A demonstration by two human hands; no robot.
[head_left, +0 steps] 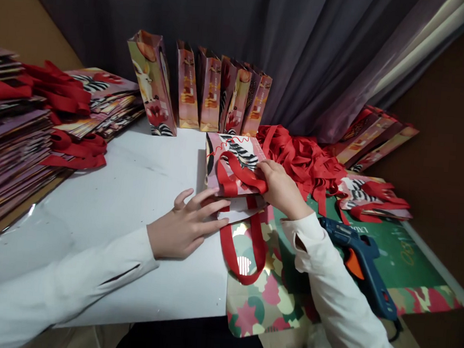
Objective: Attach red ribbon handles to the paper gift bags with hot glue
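A zebra-printed paper bag [246,156] lies flat on the tabletop [143,199], its long axis running away from the person, its mouth and one red ribbon loop [263,250] towards them. The right hand [282,189] reaches furthest over it, fingers together across its right edge (any pinch is hidden; I cannot tell). The left hand [186,226] spreads its fingers apart at the mouth's left corner.

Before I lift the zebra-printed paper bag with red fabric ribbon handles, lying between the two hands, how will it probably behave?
The zebra-printed paper bag will probably feel light, since its walls look thin. Its red ribbon handles should flop, as they curve loosely. Rolling seems unlikely, because its upper face looks broad and flat.
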